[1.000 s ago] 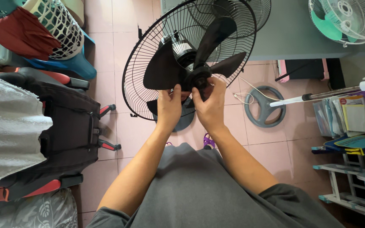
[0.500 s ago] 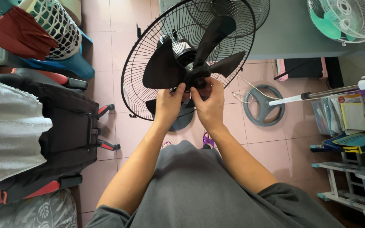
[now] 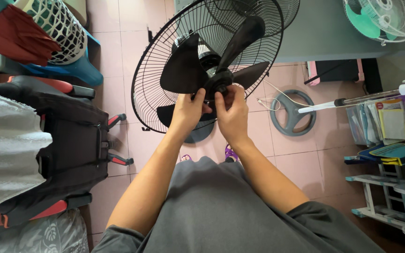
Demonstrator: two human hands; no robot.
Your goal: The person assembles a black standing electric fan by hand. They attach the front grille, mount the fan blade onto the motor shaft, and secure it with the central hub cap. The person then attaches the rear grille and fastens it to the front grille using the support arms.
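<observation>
A black standing fan with its front guard off faces me; its rear wire guard [image 3: 153, 70] rings a black three-blade propeller [image 3: 183, 70]. My left hand [image 3: 188, 110] and my right hand [image 3: 233, 112] meet at the hub [image 3: 220, 84] in the propeller's middle. The fingertips of both hands pinch the small black cap on the hub. The fan's round base [image 3: 198, 133] shows on the floor under my left wrist.
A black and red office chair [image 3: 71, 140] stands at the left, a white basket [image 3: 57, 28] behind it. A grey round fan base [image 3: 292, 112] and white pole [image 3: 352, 100] lie on the pink tiles at right. A green fan [image 3: 380, 21] sits top right, shelves at lower right.
The propeller has turned a little, its left blade swinging upward. Both hands stayed at the hub, shifting slightly with it.
</observation>
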